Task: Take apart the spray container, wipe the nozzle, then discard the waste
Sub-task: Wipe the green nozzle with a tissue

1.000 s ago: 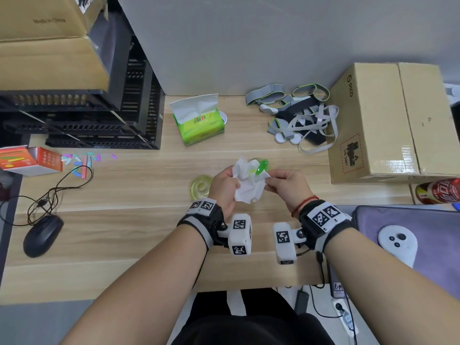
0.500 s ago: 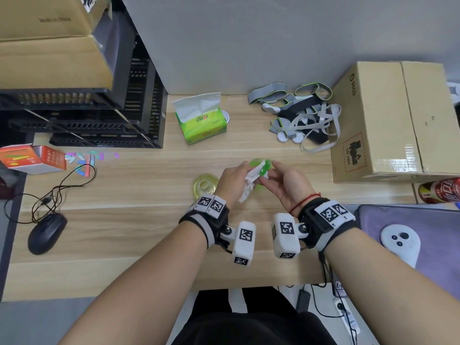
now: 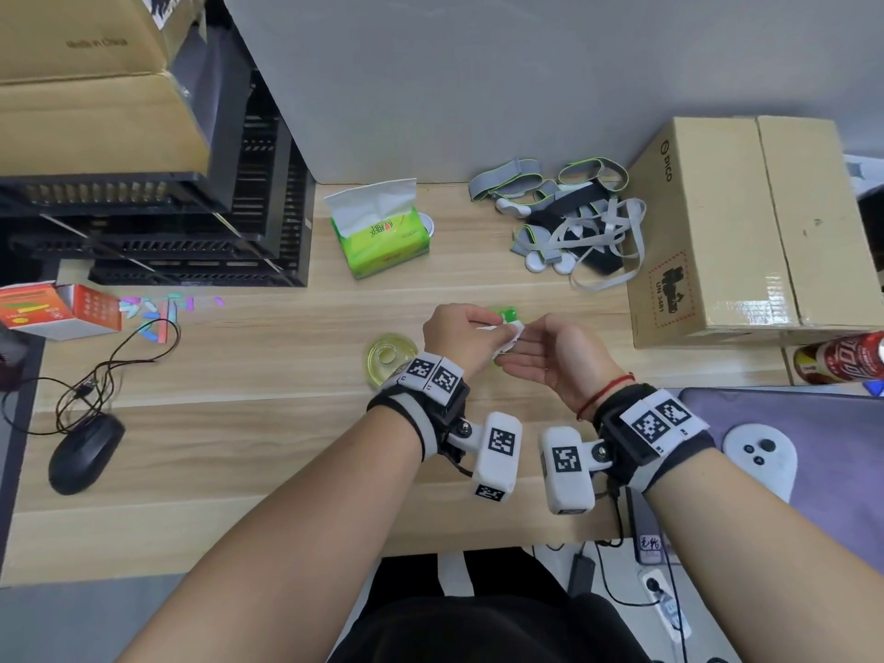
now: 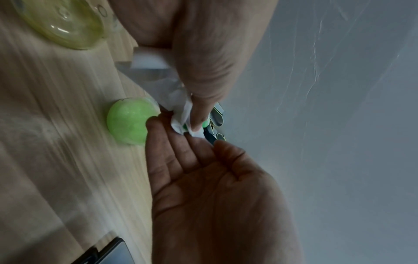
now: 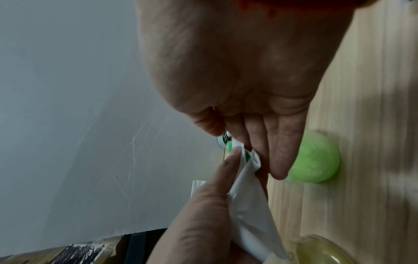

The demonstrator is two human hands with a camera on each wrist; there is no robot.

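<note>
Comparing with a second ago, the white tissue (image 3: 507, 333) is no longer a spread wad but a narrow twist. The left hand (image 3: 457, 334) pinches it round a small green nozzle (image 4: 204, 124), forefinger on top. The right hand (image 3: 557, 358) lies palm-up, fingers straight and released, their tips beside the tissue. A light-green bottle (image 5: 314, 158) stands on the wooden desk (image 3: 239, 423) just beyond the fingers; its contents cannot be told. A yellowish transparent cap (image 3: 391, 357) lies near the left wrist.

Wooden desk (image 3: 268, 423) with mouse (image 3: 85, 453), tissue pack (image 3: 382, 236)
</note>
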